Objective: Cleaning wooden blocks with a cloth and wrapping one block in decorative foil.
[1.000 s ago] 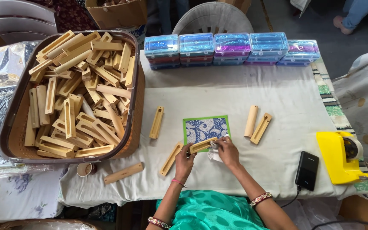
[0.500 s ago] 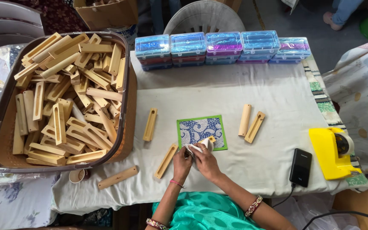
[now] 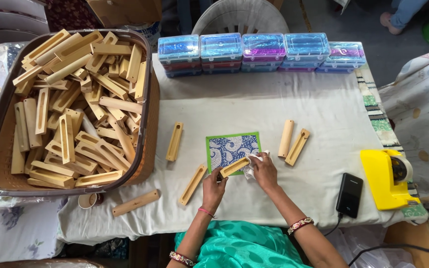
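The left hand (image 3: 214,184) grips a slotted bamboo block (image 3: 234,167) over the patterned mat (image 3: 232,147); the right hand (image 3: 264,171) presses a bunched white cloth (image 3: 252,166) against it. Wiping appears underway. Finishing likely needs the block turned while staying firmly pinched.

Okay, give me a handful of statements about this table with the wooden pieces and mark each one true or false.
1. The left hand holds a slotted wooden piece over a blue patterned mat. True.
2. The right hand presses a white cloth against that piece. True.
3. The big basket on the left is empty. False: it is heaped with wooden pieces.
4. A yellow tape dispenser stands at the table's right end. True.
5. The row of clear plastic boxes sits along the near edge by the person. False: it lines the far edge.
6. A dark phone-like device lies inside the basket. False: it lies on the cloth beside the dispenser.
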